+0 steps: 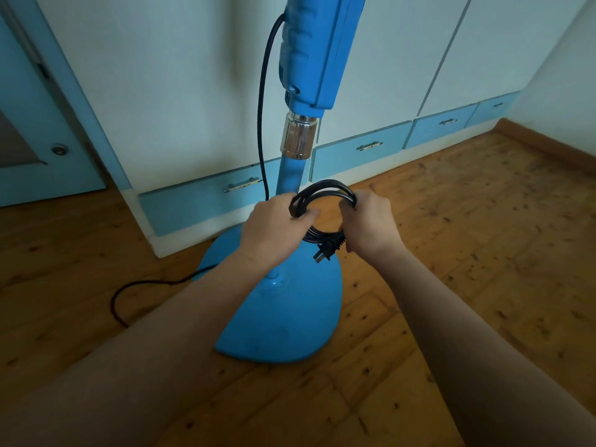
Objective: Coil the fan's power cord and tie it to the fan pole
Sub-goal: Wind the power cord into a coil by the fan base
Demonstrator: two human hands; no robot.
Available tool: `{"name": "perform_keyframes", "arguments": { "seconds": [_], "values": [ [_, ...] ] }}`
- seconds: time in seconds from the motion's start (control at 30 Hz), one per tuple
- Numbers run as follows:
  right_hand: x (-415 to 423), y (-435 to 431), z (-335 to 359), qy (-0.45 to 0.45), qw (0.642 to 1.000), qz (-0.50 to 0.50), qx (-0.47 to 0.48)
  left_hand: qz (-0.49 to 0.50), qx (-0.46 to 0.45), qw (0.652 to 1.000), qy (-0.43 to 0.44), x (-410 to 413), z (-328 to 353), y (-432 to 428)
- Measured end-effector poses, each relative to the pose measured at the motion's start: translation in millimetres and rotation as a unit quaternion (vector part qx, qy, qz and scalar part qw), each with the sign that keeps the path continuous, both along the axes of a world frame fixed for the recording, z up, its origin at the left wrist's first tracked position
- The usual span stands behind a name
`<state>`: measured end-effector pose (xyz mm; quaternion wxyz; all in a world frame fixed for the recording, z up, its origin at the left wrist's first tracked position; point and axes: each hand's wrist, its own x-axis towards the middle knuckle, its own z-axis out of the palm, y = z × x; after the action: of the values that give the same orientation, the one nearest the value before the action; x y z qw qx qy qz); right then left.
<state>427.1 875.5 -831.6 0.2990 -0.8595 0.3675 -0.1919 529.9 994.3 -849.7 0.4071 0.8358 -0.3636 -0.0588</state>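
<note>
Down low, just beside the smooth blue fan pole (289, 175), both hands grip a round coil of glossy black power cord (324, 191): the left hand (274, 225) is closed on its left side, the right hand (367, 221) is closed on its right, and the pronged plug (325, 251) hangs from the bottom of the loops. A loose run of cord trails over the knotty, speckled wooden floor (467, 253) beside the glossy rounded blue base (290, 317). Behind stand pale cupboards with shut blue drawers (361, 150) bearing metal handles, and a chrome collar (298, 135) rings the pole.
</note>
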Motion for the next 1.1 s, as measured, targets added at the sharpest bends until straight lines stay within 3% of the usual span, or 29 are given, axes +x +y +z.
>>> {"name": "perform_keyframes", "arguments": {
  "seconds": [0.1,0.2,0.37,0.47,0.53,0.63,0.7,0.77,0.97,1.1],
  "values": [
    [-0.3,6.1,-1.2,-0.013,0.998,0.020,0.057,-0.035,-0.071,0.988,0.130,-1.7,-0.6,-1.3],
    [-1.7,6.0,-3.7,0.006,0.992,0.046,0.117,-0.029,-0.067,0.995,0.065,0.2,1.5,-0.2],
    [-1.4,4.1,5.6,0.087,0.989,0.096,-0.075,-0.074,0.066,0.985,-0.144,6.5,-0.2,5.6],
    [0.2,6.5,5.7,0.171,0.960,0.107,-0.192,-0.119,0.092,0.971,-0.185,2.8,0.7,6.0],
    [0.8,7.5,0.7,0.181,0.962,0.102,-0.176,-0.165,0.045,0.977,-0.127,3.0,3.7,6.7],
    [-1.0,3.7,2.4,0.123,0.982,0.095,-0.106,-0.225,-0.052,0.965,0.122,11.9,12.2,12.1],
    [-2.7,-2.1,6.0,0.072,0.993,0.074,-0.052,-0.248,-0.122,0.904,0.326,23.2,10.6,19.0],
    [-3.9,-5.3,6.5,0.045,0.998,0.043,-0.020,-0.256,-0.156,0.857,0.420,32.9,1.9,23.6],
    [-2.5,-7.9,-3.2,-0.011,0.994,-0.074,0.079,-0.298,-0.086,0.886,0.343,22.2,-5.1,17.8],
    [2.7,1.6,-6.6,-0.079,0.978,-0.086,0.175,-0.135,-0.138,0.939,0.284,3.7,-2.8,0.2]
  ]
}}
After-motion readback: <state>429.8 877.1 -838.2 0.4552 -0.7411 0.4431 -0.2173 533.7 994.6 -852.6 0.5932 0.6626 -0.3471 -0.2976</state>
